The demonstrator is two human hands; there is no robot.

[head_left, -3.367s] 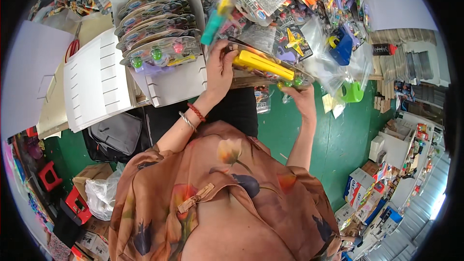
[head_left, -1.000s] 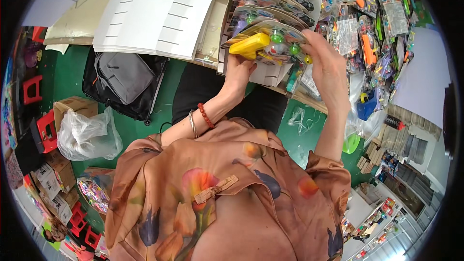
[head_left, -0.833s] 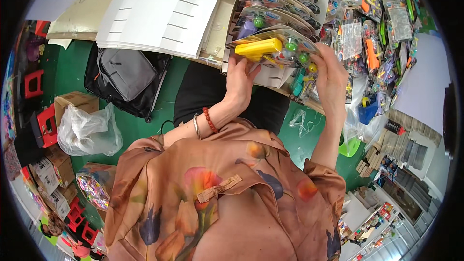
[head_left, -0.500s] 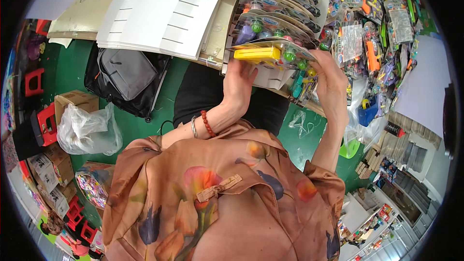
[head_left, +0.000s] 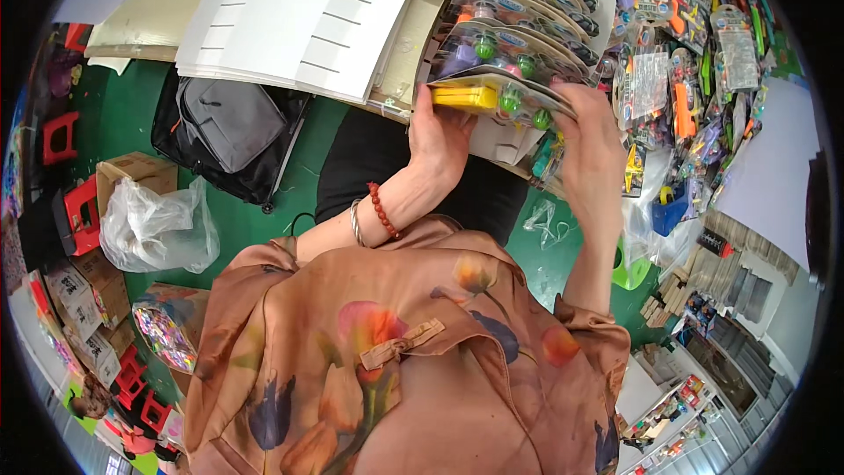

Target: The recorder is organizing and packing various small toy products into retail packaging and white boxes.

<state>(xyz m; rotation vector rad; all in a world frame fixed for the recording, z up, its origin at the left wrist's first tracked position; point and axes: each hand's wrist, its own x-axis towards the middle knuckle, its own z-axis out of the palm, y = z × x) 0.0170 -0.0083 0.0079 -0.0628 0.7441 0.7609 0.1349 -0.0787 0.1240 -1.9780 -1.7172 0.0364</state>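
A blister-packed toy card with a yellow block and green balls under clear plastic is held between my two hands. My left hand grips its left end by the yellow block, thumb up along the edge. At the card's right end, the fingers of my right hand curl over the corner. Just beyond it, a row of similar blister cards stands upright, one behind another, in a white box. The fingertips of both hands are partly hidden by the card.
White sheets with short black lines lie stacked on the table at left. A heap of packaged toys covers the right side. A grey and black bag and a clear plastic bag are at lower left, over the green floor.
The held card has shifted slightly left and tilted flatter against the row. My right hand has moved a little left and now curls over the card's corner.
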